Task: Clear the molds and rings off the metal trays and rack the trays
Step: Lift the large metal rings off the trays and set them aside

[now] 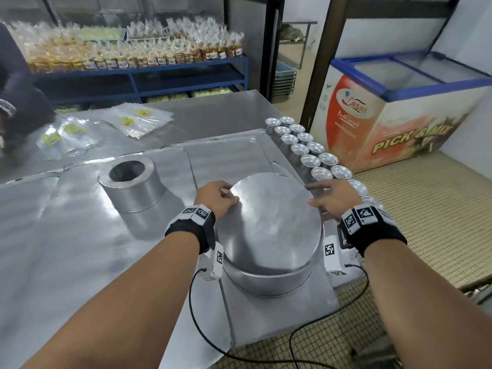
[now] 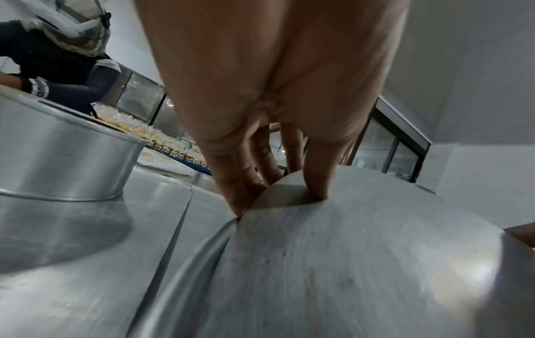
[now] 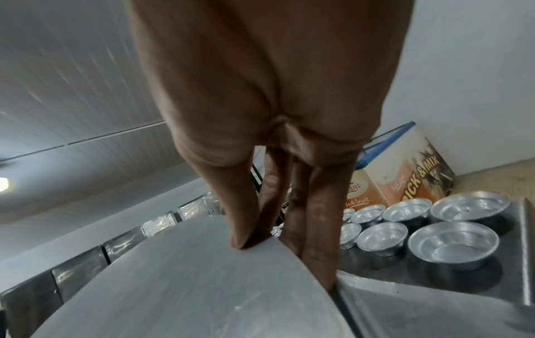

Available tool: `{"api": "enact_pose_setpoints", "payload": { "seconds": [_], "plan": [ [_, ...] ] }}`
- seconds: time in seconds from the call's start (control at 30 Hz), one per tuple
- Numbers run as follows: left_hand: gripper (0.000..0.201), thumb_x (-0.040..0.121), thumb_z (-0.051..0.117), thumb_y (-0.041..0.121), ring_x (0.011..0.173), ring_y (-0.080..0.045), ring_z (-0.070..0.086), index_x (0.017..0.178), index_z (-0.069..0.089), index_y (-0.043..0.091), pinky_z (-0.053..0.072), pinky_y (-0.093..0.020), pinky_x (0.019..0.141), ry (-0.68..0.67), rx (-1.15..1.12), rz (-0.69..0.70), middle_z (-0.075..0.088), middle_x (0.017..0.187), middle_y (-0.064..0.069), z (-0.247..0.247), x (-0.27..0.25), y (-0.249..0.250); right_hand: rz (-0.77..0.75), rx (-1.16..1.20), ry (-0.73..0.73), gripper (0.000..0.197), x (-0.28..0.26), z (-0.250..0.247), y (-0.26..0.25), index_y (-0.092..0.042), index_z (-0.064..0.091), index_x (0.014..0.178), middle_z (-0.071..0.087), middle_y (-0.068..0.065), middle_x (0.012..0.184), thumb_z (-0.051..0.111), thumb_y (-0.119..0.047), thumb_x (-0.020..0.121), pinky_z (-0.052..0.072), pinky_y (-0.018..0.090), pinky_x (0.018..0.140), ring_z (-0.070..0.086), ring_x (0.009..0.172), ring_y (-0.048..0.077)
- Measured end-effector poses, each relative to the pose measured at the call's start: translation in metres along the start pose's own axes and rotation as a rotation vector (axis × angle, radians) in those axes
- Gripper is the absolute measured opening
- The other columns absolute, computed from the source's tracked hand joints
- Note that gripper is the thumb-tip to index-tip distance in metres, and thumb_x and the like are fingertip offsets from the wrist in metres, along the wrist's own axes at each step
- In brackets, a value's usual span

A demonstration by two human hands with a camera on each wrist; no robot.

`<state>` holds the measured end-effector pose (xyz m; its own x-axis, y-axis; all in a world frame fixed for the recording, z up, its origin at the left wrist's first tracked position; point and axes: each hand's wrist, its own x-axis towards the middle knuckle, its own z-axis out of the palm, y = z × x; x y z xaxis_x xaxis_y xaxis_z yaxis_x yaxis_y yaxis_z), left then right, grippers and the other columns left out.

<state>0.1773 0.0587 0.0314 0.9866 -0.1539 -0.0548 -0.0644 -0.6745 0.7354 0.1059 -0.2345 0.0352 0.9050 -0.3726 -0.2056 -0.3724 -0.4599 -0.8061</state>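
step: clearing the big round mold [image 1: 269, 235] off the near metal tray [image 1: 282, 312]; judged as start of a two-handed lift, mold not visibly raised yet
big mold: upside down, flat base up, sits on the near tray at the table's front edge
left hand: left hand [image 1: 216, 196] on the mold's left far rim; thumb lies on the flat top, fingers [image 2: 231, 183] reach down over the edge along the side wall; grips the mold
right hand: right hand [image 1: 328, 197] on the right far rim, mirror of the left; thumb [image 3: 244, 219] on top, fingers [image 3: 318, 228] down the side wall, tips near the tray; grips the mold
grip state: both hands spread wide across the mold's width, clamping it between them
small molds: double row of small cups [image 1: 310, 147] along the right edge of the table, just beside the right hand, open side up
tall ring: tall ring [image 1: 130, 182] stands upright on the left tray [image 1: 53, 235], well apart from both hands
trays: several flat trays overlap on the steel table [image 1: 218, 107]; none racked; rack not identified in view
next move: likely lift straight up, keep level, carry clear of the cups; needs even squeeze from both sides since walls are smooth
risk: right fingers could knock the nearest cups; mold may slip if one side lets go
background: another person [image 1: 18, 107] at far left, packets [image 1: 133, 121] on the table, freezer [image 1: 399, 107] at right
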Motion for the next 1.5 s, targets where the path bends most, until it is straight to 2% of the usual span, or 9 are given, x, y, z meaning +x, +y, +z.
{"api": "enact_pose_setpoints", "payload": {
  "seconds": [0.2, 0.37, 0.6, 0.7, 0.8, 0.97, 1.17, 1.33, 1.5],
  "plan": [
    [0.031, 0.081, 0.079, 0.023, 0.104, -0.020, 0.064, 0.111, 0.075, 0.017, 0.044, -0.019, 0.082, -0.102, 0.129, 0.056, 0.073, 0.107, -0.004, 0.001, 0.004, 0.004, 0.034, -0.194, -0.022, 0.014, -0.005, 0.004, -0.007, -0.024, 0.080, 0.079, 0.076, 0.008, 0.084, 0.080, -0.010, 0.074, 0.063, 0.045, 0.067, 0.074, 0.072, 0.029],
    [0.031, 0.081, 0.074, 0.008, 0.091, -0.019, 0.059, 0.112, 0.074, 0.008, 0.048, -0.025, 0.083, -0.116, 0.170, 0.074, 0.068, 0.096, -0.006, 0.006, 0.002, 0.003, 0.005, -0.366, 0.065, 0.021, -0.009, 0.010, -0.010, -0.023, 0.081, 0.092, 0.076, -0.001, 0.089, 0.083, -0.014, 0.073, 0.059, 0.037, 0.085, 0.071, 0.086, 0.019],
    [0.060, 0.082, 0.067, 0.006, 0.128, -0.029, 0.053, 0.140, 0.054, 0.008, 0.041, -0.030, 0.103, -0.081, 0.285, 0.041, 0.059, 0.136, -0.012, 0.003, 0.001, 0.003, -0.031, -0.366, 0.156, 0.042, -0.016, 0.012, 0.002, -0.010, 0.074, 0.110, 0.074, 0.005, 0.103, 0.083, -0.014, 0.069, 0.053, 0.026, 0.085, 0.069, 0.096, 0.018],
    [0.043, 0.084, 0.063, 0.005, 0.116, -0.032, 0.061, 0.127, 0.061, 0.003, 0.051, -0.031, 0.092, -0.127, 0.335, -0.139, 0.063, 0.127, -0.015, -0.001, -0.004, -0.004, 0.085, -0.384, 0.055, 0.034, -0.021, 0.010, 0.012, -0.009, 0.076, 0.099, 0.075, 0.009, 0.091, 0.084, -0.019, 0.068, 0.060, 0.035, 0.079, 0.072, 0.086, 0.025],
    [0.013, 0.074, 0.070, 0.005, 0.088, -0.031, 0.072, 0.087, 0.070, 0.003, 0.060, -0.034, 0.080, -0.281, 0.340, -0.280, 0.073, 0.099, -0.017, -0.005, -0.012, -0.012, 0.133, -0.414, -0.063, 0.020, -0.023, 0.011, 0.021, -0.008, 0.074, 0.070, 0.072, 0.013, 0.066, 0.078, -0.021, 0.055, 0.062, 0.047, 0.058, 0.072, 0.060, 0.031],
    [0.029, 0.052, 0.075, -0.001, 0.069, -0.037, 0.074, 0.080, 0.072, -0.002, 0.062, -0.052, 0.071, -0.408, 0.241, -0.373, 0.073, 0.081, -0.023, 0.000, -0.011, -0.029, 0.113, -0.426, -0.101, 0.025, -0.019, 0.010, 0.024, -0.009, 0.071, 0.071, 0.071, 0.012, 0.067, 0.069, -0.022, 0.049, 0.062, 0.045, 0.060, 0.071, 0.059, 0.030],
    [0.021, 0.055, 0.073, -0.001, 0.072, -0.031, 0.074, 0.075, 0.073, 0.004, 0.062, -0.037, 0.067, -0.268, 0.222, -0.334, 0.071, 0.068, -0.012, -0.008, -0.014, -0.028, 0.000, -0.386, 0.021, 0.017, -0.014, 0.014, 0.013, -0.009, 0.075, 0.075, 0.072, 0.014, 0.072, 0.062, -0.005, 0.066, 0.062, 0.039, 0.066, 0.071, 0.070, 0.030],
    [0.016, 0.070, 0.063, -0.012, 0.050, -0.024, 0.062, 0.077, 0.069, 0.001, 0.050, -0.024, 0.039, -0.103, 0.010, -0.337, 0.064, 0.065, -0.015, -0.032, -0.006, -0.019, -0.042, -0.249, 0.146, 0.013, -0.002, 0.020, -0.018, -0.006, 0.072, 0.068, 0.069, 0.015, 0.066, 0.069, -0.018, 0.074, 0.053, 0.028, 0.047, 0.065, 0.057, 0.024],
    [0.022, 0.064, 0.053, -0.010, 0.053, -0.038, 0.070, 0.067, 0.070, 0.003, 0.060, -0.048, 0.052, 0.046, -0.304, -0.372, 0.070, 0.069, -0.020, -0.051, 0.021, -0.030, -0.013, 0.099, 0.119, 0.021, 0.017, 0.041, -0.048, -0.011, 0.067, 0.055, 0.069, 0.015, 0.063, 0.071, -0.013, 0.075, 0.062, 0.047, 0.060, 0.073, 0.062, 0.030]
  ]
}}
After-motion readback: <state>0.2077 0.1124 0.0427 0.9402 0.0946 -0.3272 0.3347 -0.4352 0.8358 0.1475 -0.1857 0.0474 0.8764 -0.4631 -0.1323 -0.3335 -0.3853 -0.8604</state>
